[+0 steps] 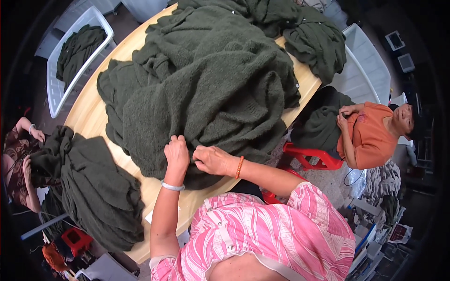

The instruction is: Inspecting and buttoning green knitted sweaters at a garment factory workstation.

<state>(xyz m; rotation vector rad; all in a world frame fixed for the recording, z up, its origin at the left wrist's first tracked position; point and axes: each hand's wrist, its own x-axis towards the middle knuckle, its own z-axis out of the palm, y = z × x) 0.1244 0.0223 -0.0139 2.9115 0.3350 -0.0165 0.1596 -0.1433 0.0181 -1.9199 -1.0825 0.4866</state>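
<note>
A dark green knitted garment [220,93] lies heaped and wrinkled over the wooden table [86,110] in front of me. At its near edge my left hand [177,153], with a pale bangle on the wrist, is closed with the fingertips pinching the knit. Just to the right my right hand [213,160], above an orange bead bracelet, is also closed on the fabric. The two hands are nearly side by side. Whatever lies between the fingertips besides the knit is too small to make out.
More green knitwear [98,187] is piled on the table's left. A person there handles dark fabric. Another person in orange [372,136] sits at the right with green knit in the lap, beside a red stool [311,157]. White bins [105,28] stand around the table.
</note>
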